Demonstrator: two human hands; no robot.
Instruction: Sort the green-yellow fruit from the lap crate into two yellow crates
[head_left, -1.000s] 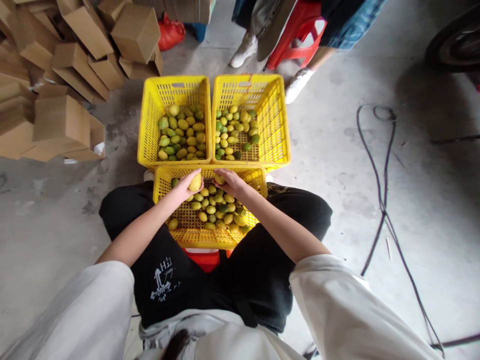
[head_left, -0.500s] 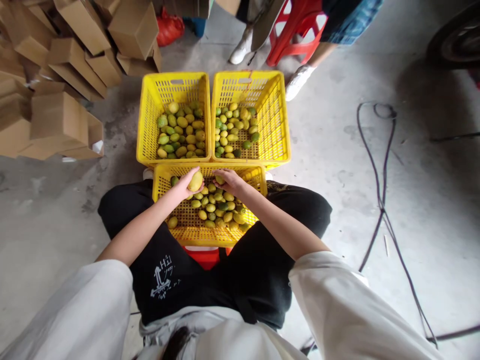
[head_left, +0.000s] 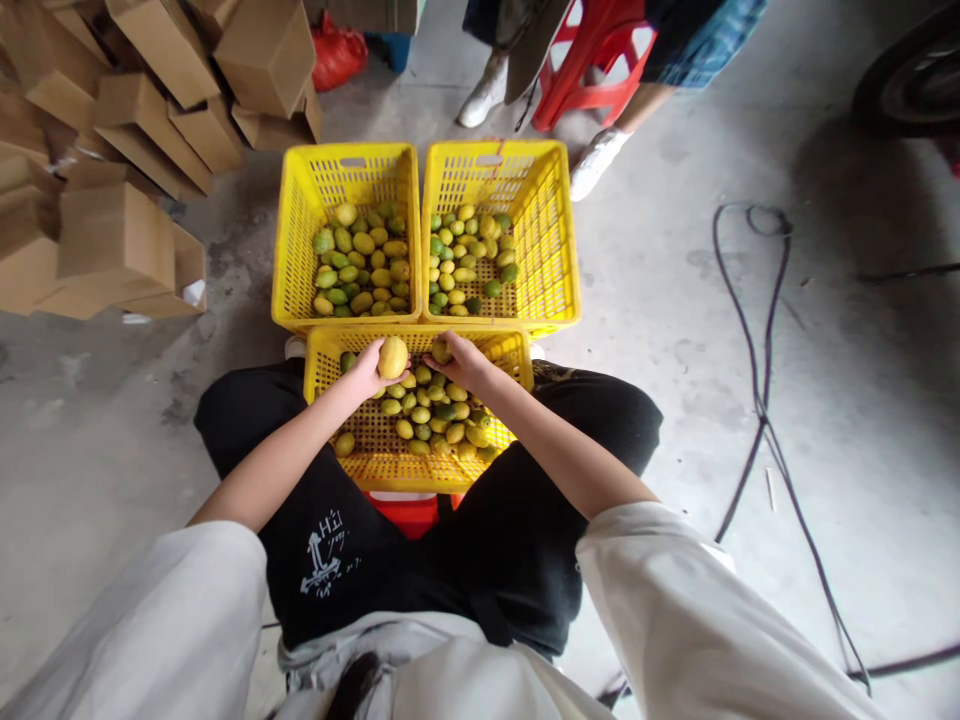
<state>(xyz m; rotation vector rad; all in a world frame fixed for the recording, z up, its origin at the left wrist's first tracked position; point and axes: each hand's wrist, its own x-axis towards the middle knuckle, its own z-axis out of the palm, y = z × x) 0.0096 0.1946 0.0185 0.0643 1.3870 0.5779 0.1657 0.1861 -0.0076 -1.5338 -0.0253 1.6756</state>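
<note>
My left hand [head_left: 369, 369] is closed around a large yellow fruit [head_left: 392, 357], held over the far rim of the near yellow crate [head_left: 322, 372] that rests between my knees. My right hand [head_left: 459, 362] is closed on a smaller yellow-green fruit [head_left: 441, 351] beside it. The near crate holds several yellow and green fruits [head_left: 431, 418]. Beyond it stand two more yellow crates side by side: the left crate [head_left: 296, 240] with larger fruits and the right crate [head_left: 559, 240] with smaller ones.
Folded cardboard boxes [head_left: 120, 150] are piled at the left. Another person's legs and white shoes [head_left: 596, 165] stand by a red plastic stool [head_left: 592, 60] behind the crates. A black cable [head_left: 765, 400] runs over the concrete floor at the right.
My left hand has turned the large fruit upward and lifted it slightly toward the far crates. My right hand has barely shifted.
</note>
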